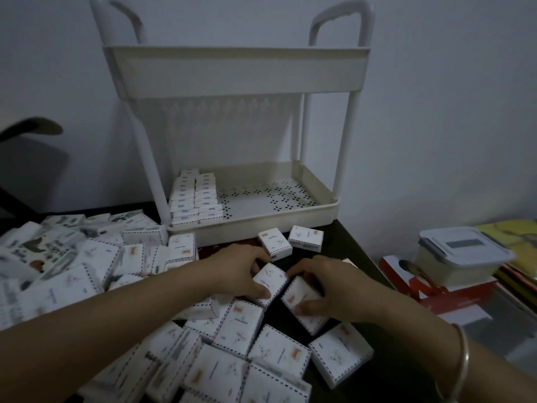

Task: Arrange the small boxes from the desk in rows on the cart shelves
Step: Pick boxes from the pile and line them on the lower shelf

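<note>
Both of our hands are down among the loose boxes on the dark surface (340,242). Our left hand (241,271) curls round one small box (271,282), with the thumb on its near edge and the fingers over its far end; the box sits tilted. Our right hand (331,286) grips a second box (295,295) just right of the first, thumb pressed on its top face, and the two boxes nearly touch at their corners. A bangle (462,362) sits on our right wrist. To the left of the hands and nearer to us lies the heap of boxes (232,359), jumbled at all angles. Two more boxes (274,242) lie apart, just in front of the cart (232,71), which stands at the far side. On its lower shelf (261,225), two rows of boxes (194,199) fill the left end, packed side by side. Off to the right, a lidded container (462,254) rests on a red carton (436,292).
</note>
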A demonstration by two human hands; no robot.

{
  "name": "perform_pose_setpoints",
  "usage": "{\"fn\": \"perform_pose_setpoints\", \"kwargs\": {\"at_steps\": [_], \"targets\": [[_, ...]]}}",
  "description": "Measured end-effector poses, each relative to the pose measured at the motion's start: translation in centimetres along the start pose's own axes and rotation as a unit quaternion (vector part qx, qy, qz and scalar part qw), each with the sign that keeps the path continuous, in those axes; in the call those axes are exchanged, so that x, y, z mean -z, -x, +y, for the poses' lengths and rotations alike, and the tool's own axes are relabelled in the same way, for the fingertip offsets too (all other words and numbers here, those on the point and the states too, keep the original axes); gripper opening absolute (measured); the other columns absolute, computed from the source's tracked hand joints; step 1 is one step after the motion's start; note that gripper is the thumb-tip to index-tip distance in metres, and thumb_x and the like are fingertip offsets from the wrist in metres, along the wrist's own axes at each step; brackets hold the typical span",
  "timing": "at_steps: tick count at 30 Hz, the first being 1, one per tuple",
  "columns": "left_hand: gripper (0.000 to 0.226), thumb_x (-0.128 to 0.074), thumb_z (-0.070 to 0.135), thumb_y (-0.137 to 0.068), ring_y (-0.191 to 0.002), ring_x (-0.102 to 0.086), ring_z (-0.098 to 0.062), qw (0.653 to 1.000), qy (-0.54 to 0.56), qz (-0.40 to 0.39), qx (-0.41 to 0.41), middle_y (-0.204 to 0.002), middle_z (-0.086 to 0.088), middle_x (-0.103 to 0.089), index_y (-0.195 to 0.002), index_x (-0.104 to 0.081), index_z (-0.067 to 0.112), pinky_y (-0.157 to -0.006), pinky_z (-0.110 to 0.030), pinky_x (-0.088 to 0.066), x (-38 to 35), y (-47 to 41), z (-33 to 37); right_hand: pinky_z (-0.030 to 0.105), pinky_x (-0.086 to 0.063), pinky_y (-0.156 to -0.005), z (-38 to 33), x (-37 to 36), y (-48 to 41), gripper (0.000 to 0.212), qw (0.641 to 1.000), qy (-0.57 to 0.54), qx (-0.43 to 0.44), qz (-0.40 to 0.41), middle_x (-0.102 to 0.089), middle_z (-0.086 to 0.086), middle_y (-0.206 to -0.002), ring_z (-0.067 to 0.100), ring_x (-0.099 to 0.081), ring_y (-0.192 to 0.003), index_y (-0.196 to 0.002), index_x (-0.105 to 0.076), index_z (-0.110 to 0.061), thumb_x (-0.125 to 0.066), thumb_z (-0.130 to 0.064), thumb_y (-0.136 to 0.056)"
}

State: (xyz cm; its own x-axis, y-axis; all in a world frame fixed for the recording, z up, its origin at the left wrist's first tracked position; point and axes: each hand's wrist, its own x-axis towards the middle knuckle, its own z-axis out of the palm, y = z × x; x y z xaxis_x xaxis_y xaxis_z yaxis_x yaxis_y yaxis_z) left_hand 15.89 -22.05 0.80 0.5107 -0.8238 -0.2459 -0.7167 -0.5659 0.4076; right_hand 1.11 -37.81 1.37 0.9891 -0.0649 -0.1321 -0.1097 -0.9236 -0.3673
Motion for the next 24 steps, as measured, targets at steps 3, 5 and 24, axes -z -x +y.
{"fn": "perform_pose_setpoints", "kwargs": {"at_steps": [3,5,24], "targets": [[0.07,-0.082,0.035,-0.075,-0.078,-0.053,0.003,0.999,0.052,0.008,0.009,-0.105,0.013,-0.057,-0.135,-0.048,0.03,-0.066,-0.012,-0.042,-0.2,0.0,0.1,0.029,-0.048,-0.094,-0.1,-0.3,-0.3,0.052,1.0,-0.018,0.007,0.006,-0.048,-0.009,-0.124,0.007,-0.049,-0.109,-0.13,-0.048,-0.035,-0.069,-0.043,-0.084],[0.065,-0.083,0.027,-0.074,-0.084,-0.054,0.0,0.995,0.091,0.023,0.019,-0.102,0.013,-0.055,-0.13,-0.05,0.032,-0.069,-0.014,-0.045,-0.2,0.1,0.0,0.029,-0.049,-0.092,-0.1,-0.3,-0.5,0.043,0.999,-0.038,0.021,0.027,-0.049,-0.011,-0.12,0.006,-0.05,-0.106,-0.124,-0.051,-0.034,-0.068,-0.041,-0.085],[0.02,-0.07,0.012,-0.087,-0.072,-0.071,-0.005,0.899,0.381,0.198,0.092,-0.1,-0.003,-0.071,-0.107,-0.07,0.01,-0.069,-0.014,-0.055,8.4,-0.6,-2.1,0.02,-0.054,-0.073,0.0,3.1,-8.6,0.016,0.928,-0.332,0.054,0.16,-0.07,-0.01,-0.097,0.009,-0.065,-0.086,-0.1,-0.065,-0.031,-0.07,-0.031,-0.085]]}}
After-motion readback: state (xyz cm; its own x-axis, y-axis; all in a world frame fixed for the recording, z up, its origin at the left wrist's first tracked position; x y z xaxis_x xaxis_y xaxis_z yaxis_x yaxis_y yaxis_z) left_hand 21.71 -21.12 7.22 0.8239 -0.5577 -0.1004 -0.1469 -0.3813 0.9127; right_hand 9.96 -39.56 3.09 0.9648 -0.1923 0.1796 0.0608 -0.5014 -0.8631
